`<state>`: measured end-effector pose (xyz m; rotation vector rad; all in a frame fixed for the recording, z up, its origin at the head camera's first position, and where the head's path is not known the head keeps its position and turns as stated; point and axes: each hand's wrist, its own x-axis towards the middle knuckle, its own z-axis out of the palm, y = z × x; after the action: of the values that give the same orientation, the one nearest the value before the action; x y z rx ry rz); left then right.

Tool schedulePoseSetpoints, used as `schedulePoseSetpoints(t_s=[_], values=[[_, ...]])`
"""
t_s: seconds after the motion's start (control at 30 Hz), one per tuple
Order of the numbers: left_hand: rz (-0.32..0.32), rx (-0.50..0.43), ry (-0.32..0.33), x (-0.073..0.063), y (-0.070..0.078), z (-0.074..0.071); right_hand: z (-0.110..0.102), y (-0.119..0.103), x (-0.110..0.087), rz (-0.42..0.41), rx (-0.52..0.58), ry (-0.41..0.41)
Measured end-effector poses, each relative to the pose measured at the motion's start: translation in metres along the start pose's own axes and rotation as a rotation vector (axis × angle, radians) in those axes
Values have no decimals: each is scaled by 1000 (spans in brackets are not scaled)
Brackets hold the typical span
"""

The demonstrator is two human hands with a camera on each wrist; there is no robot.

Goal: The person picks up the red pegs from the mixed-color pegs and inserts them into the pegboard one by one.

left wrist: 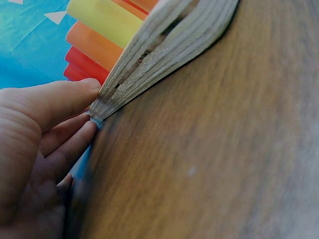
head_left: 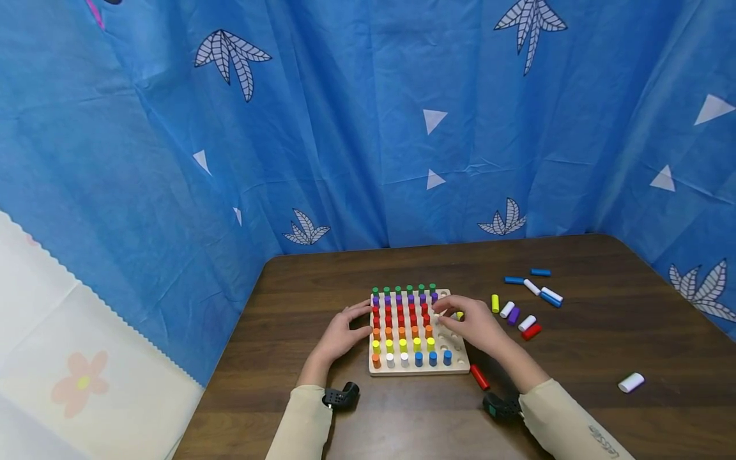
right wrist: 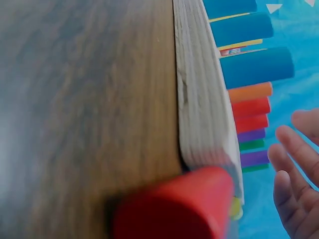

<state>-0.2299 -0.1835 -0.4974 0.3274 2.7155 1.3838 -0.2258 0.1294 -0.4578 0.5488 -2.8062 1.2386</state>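
A wooden pegboard (head_left: 420,369) stands on the table, filled with rows of green, purple, red, orange, yellow, white and blue pegs. My left hand (head_left: 339,335) is at its left side, with thumb and fingertips of loosely straight fingers touching the edge. In the left wrist view, the left thumb (left wrist: 65,99) meets the board's side close to the red pegs. Over the right part of the board, my right hand (head_left: 473,324) pinches a small white peg (head_left: 437,315) between thumb and forefinger, mostly hidden. The right wrist view shows the other right fingers (right wrist: 299,154) beyond the board.
A red peg (head_left: 480,377) lies by the board's front right corner, below the right wrist. Loose blue, white, yellow, purple and red pegs (head_left: 513,315) are scattered to the right. One white peg (head_left: 631,383) lies farther off. A blue curtain (head_left: 402,160) hangs behind the table.
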Motion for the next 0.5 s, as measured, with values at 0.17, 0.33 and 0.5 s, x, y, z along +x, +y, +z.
schedulePoseSetpoints(t_s=[0.17, 0.33, 0.5], values=[[3, 5, -3, 0, -1, -1, -10, -2, -6, 4, -19, 1], [-13, 8, -1, 0, -1, -1, -20, -5, -15, 9, -25, 5], [-9, 9, -6, -1, -1, 0, -26, -5, -27, -1, -59, 11]])
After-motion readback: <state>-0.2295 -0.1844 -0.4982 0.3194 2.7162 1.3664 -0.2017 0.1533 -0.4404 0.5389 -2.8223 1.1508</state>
